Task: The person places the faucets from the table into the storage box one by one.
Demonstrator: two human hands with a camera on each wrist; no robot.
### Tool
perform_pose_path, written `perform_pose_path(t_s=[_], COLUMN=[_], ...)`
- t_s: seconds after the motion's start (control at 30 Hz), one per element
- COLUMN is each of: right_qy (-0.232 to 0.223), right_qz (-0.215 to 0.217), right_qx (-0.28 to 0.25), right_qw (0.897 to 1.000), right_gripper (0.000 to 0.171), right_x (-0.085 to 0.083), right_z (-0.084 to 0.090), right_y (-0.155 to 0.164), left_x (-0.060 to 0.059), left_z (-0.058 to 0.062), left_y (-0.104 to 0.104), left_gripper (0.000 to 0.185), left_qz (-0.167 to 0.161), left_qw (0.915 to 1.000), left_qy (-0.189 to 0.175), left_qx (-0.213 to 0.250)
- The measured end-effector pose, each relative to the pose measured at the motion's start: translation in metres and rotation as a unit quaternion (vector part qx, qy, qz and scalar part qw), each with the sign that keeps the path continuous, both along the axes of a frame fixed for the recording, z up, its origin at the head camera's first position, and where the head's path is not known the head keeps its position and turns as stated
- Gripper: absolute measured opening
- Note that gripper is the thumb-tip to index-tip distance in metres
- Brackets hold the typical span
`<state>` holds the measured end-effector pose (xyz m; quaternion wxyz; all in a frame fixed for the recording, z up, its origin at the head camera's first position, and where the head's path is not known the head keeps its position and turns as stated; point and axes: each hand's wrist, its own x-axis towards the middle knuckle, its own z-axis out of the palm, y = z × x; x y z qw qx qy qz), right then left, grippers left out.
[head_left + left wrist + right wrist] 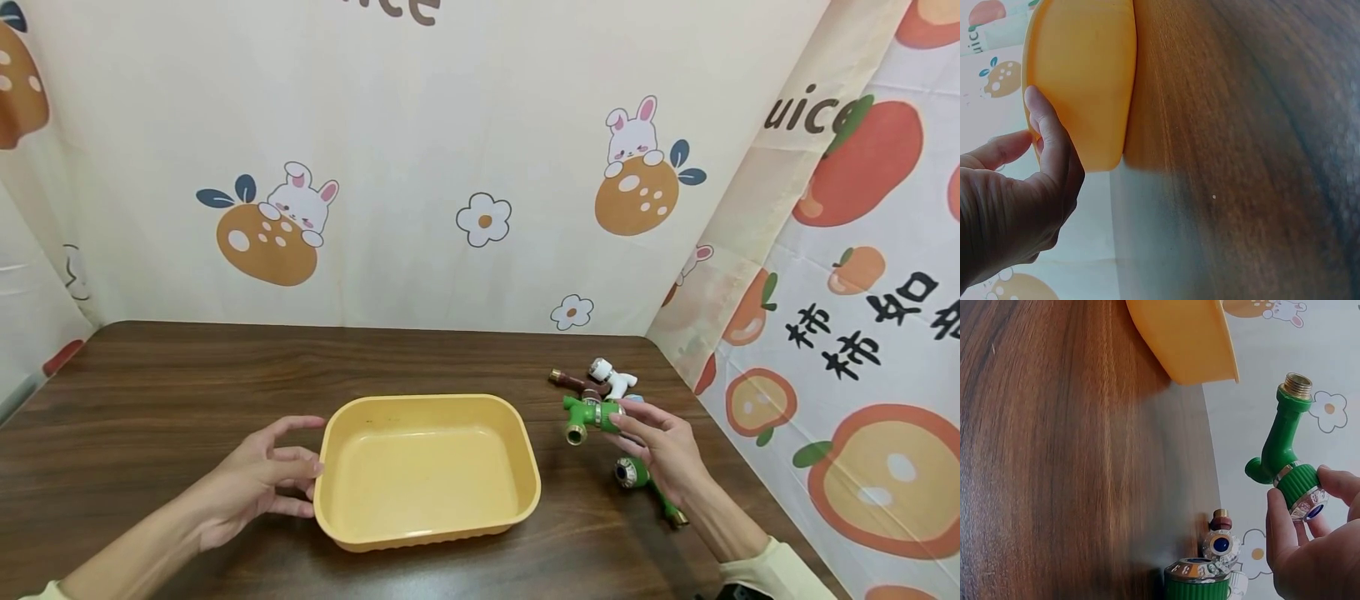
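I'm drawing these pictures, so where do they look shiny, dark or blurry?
Left wrist view: the left hand is shaded, and the dark brown wooden table reflects the pale printed cloth, blurring toward the right edge; right wrist view: the green silver-collared tap glints; head view: brighter, fairly sharp.

Pale printed cloth backdrop [405,125]: bright, softly and evenly lit in the head view, its prints crisp.
Dark brown wood-grain desk [187,375]: glossy, with pale reflected sheen in both wrist views; blurred toward the left wrist view's right edge.
Yellow rectangular plastic tray [427,475]: soft highlights inside, warm reflection beside it.
Left hand [1029,194]: shaded, dim in its wrist view.
Green faucet with brass thread [1282,437]: sharp, chrome glinting.
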<state>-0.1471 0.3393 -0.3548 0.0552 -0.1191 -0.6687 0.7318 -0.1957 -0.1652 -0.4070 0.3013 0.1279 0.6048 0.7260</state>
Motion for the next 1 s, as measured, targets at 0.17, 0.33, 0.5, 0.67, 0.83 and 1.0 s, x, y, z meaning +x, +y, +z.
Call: perform_pose_path(t_s=[0.17, 0.33, 0.5, 0.67, 0.83, 1.0], right_qy=[0.003, 0.002, 0.002, 0.007, 0.009, 0.015], right_qz=[0.005, 0.01, 0.014, 0.019, 0.021, 0.027], right_qx=[-0.003, -0.003, -0.004, -0.002, -0.001, 0.0], right_qw=[1.0, 1.0, 1.0, 1.0, 1.0, 1.0], right_gripper=[0.024, 0.028, 0.028, 0.028, 0.029, 0.028], right_x=[0.001, 0.003, 0.004, 0.005, 0.005, 0.006], right_z=[0.002, 0.004, 0.006, 0.007, 0.008, 0.01], right_y=[-0.003, -0.006, -0.009, -0.012, -0.016, -0.018], left_x=[0.0, 0.0, 0.001, 0.001, 0.001, 0.001], left_z=[0.0, 0.0, 0.0, 0.001, 0.001, 0.001], left_y=[0.0, 0.0, 0.0, 0.0, 0.0, 0.0], left_gripper=[0.078, 0.078, 0.078, 0.078, 0.078, 0.077], left_qz=[-0.001, -0.002, -0.003, -0.004, -0.003, 0.0], left_qw=[1.0, 1.0, 1.0, 1.0, 1.0, 1.0], left_qy=[0.001, 0.0, 0.001, 0.003, 0.003, 0.002], left_qx=[0.001, 0.002, 0.0, 0.0, -0.002, 0.0])
